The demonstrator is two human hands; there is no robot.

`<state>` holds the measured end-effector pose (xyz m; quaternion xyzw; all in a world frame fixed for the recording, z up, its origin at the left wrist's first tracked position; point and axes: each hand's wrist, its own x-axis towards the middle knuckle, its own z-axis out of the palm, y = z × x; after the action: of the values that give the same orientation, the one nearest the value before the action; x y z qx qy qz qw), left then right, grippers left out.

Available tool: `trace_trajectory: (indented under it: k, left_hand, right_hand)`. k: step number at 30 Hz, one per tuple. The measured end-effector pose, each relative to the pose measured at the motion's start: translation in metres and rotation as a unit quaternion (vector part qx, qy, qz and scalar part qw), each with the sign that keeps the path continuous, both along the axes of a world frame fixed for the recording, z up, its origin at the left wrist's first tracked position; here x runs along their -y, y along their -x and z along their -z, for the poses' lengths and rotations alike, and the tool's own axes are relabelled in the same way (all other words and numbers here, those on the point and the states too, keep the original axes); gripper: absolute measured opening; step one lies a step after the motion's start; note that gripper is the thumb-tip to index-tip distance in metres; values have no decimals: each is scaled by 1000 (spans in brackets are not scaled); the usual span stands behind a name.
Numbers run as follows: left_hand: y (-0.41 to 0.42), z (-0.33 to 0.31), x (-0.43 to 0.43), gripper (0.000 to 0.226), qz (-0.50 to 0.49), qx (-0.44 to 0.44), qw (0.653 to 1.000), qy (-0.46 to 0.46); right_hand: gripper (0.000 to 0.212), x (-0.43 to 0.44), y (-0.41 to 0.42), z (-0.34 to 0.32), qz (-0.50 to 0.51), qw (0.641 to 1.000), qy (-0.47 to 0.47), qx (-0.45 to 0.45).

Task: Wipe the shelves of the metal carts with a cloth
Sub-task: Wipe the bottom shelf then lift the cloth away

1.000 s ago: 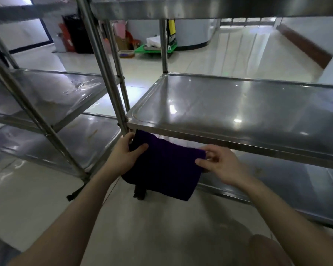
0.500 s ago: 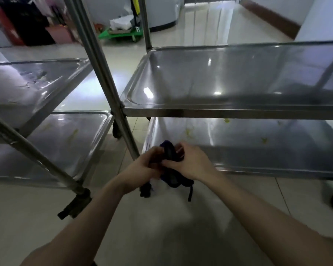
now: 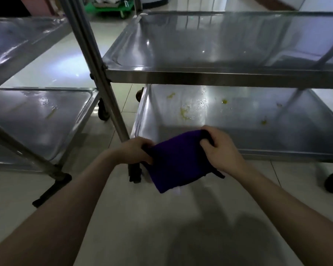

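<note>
A dark purple cloth (image 3: 176, 160) is stretched flat between both hands, just in front of the near left corner of the right cart's bottom shelf (image 3: 258, 135). My left hand (image 3: 136, 150) grips its left edge and my right hand (image 3: 219, 148) grips its upper right corner. The bottom shelf carries yellow-green smears (image 3: 185, 112) and wet spots. Above it, the right cart's middle shelf (image 3: 219, 47) looks shiny and smooth.
A second metal cart (image 3: 37, 116) stands to the left, its lower shelf streaked. An upright post (image 3: 96, 70) rises between the carts, with black castors (image 3: 135, 173) at floor level. A green trolley (image 3: 112, 6) sits far behind. Tiled floor lies below me.
The view dropped from the middle shelf to the bottom shelf. The cloth, spread at first, was bunched between both hands, and is now spread flat again lower down.
</note>
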<state>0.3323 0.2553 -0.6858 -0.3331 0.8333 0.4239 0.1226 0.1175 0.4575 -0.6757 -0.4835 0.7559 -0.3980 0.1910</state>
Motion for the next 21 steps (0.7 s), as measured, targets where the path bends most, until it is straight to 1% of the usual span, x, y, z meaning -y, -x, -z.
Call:
trace_trajectory:
  k: [2,4,5,7,8,10,11,12,14,16,17,18,19,20,21]
  left_hand:
    - [1,0,6,26,-64,-41,996,-38]
    - [11,-2,15,33,-140,-112,982,-65]
    - [19,-3,19,39,-177,-153,970,-60]
    - [36,-1,26,55,-228,-202,953,0]
    - [43,2,27,62,-238,-202,949,44]
    - [48,11,26,68,-235,-160,953,106]
    - [45,15,24,63,-215,-124,962,114]
    - [38,20,23,55,-186,-81,974,101]
    - [16,29,24,38,-142,11,989,31]
    - [-12,34,30,37,-141,93,985,-28]
    - [-26,33,35,41,-159,124,979,-36]
    - [-37,32,40,47,-187,143,972,-23]
    - [-45,31,46,56,-218,144,965,10]
    - [-50,30,52,64,-252,121,959,55]
    - [-52,28,55,69,-283,63,952,95]
  right_hand:
    - [26,-4,9,15,48,998,-10,43]
    - [25,2,22,26,95,993,2,73]
    - [24,10,30,29,111,991,5,78]
    - [25,31,52,34,127,989,-25,69]
    - [34,40,64,37,124,989,-63,55]
    - [64,47,75,52,105,981,-161,-15]
    - [74,47,75,62,100,975,-189,-60]
    - [76,45,69,73,107,972,-189,-95]
    - [67,41,46,94,125,971,-139,-147]
    - [61,52,24,106,79,969,-121,-202]
    - [62,61,17,110,49,965,-126,-225]
    - [64,71,12,114,31,962,-134,-237]
    - [67,81,9,117,29,960,-144,-238]
    - [71,89,7,119,38,958,-161,-232]
    - [76,96,5,123,49,955,-188,-225]
